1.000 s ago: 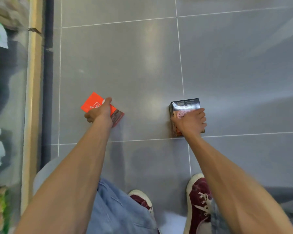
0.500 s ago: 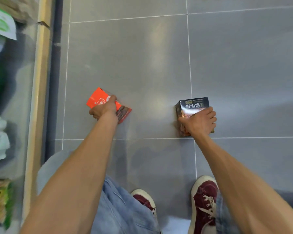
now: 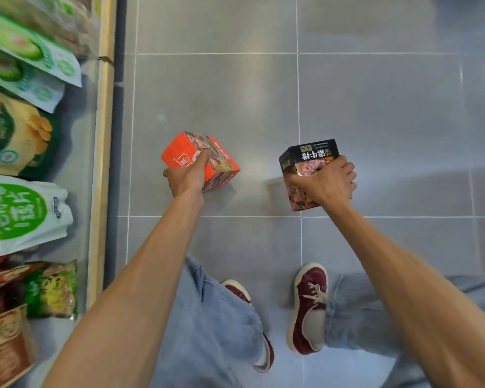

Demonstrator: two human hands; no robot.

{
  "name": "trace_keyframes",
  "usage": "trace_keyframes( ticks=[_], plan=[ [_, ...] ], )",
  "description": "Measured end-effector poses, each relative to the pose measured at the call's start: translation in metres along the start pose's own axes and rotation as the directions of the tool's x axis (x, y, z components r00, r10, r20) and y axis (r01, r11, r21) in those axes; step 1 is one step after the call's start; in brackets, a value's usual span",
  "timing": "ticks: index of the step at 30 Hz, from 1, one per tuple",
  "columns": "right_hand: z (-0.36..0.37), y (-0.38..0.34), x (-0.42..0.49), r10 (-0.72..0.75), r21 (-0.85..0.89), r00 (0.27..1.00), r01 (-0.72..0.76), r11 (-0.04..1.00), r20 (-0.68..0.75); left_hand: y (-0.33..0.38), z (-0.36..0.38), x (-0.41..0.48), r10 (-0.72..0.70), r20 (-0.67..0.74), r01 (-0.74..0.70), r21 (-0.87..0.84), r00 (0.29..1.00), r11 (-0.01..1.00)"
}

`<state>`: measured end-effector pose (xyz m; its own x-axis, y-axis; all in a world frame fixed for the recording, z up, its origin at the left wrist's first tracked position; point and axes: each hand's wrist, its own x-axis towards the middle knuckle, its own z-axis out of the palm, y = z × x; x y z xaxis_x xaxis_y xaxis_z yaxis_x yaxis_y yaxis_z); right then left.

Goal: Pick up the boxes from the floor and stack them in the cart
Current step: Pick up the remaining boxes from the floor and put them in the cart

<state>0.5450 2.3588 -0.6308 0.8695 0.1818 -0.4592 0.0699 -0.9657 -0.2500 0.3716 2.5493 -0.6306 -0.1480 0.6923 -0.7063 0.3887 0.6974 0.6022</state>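
Boxes, 2 of them, are in my hands above the grey tiled floor point(image 3: 375, 107). My left hand point(image 3: 186, 177) is wrapped around the near corner of the orange box point(image 3: 179, 152), thumb lying up across its orange face, the other fingers hidden behind it. The box is tilted, with a food photo on the side facing up and to the right. I cannot tell for sure whether its lowest corner touches the tile, though a soft shadow sits just under and to the right of it.

My right hand point(image 3: 326, 183) is closed over the near top edge of the black box point(image 3: 308, 158), fingers curled down its right side and thumb on the left face. This box stands close to upright, white characters printed on its dark top panel, a meat picture on the front. A shadow on the tile to its left suggests it is off the floor.

The 2 boxes are well apart. Below them are my maroon sneakers point(image 3: 308, 303) and light blue jeans point(image 3: 216, 317). Along the left edge runs a store shelf point(image 3: 102, 163) packed with snack bags point(image 3: 20, 208).
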Motion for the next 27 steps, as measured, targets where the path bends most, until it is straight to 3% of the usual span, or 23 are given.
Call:
trace_keyframes(
  ticks=[7,14,17,22,27],
  plan=[
    [-0.133,-0.059,-0.077,-0.103,0.057,0.995,0.103,0.993,0.005,0.091,-0.082,-0.114,0.216,0.113,-0.234,0.194,0.970,0.953],
    [-0.260,-0.095,-0.167,-0.147,0.165,0.988,0.139,0.977,0.041,0.175,-0.177,-0.253,0.451,0.136,-0.462,0.435,0.882,0.773],
    [-0.308,-0.102,-0.203,-0.175,0.232,0.984,0.163,0.959,0.033,0.203,-0.222,-0.305,0.514,0.101,-0.502,0.437,0.852,0.746],
    [-0.372,-0.130,-0.240,-0.251,0.352,0.965,0.210,0.912,0.075,0.232,-0.282,-0.381,0.522,-0.021,-0.484,0.343,0.853,0.805],
    [-0.415,-0.165,-0.276,-0.461,0.414,0.877,0.373,0.830,0.135,0.229,-0.329,-0.452,0.470,-0.183,-0.426,0.233,0.863,0.874]
  ],
)
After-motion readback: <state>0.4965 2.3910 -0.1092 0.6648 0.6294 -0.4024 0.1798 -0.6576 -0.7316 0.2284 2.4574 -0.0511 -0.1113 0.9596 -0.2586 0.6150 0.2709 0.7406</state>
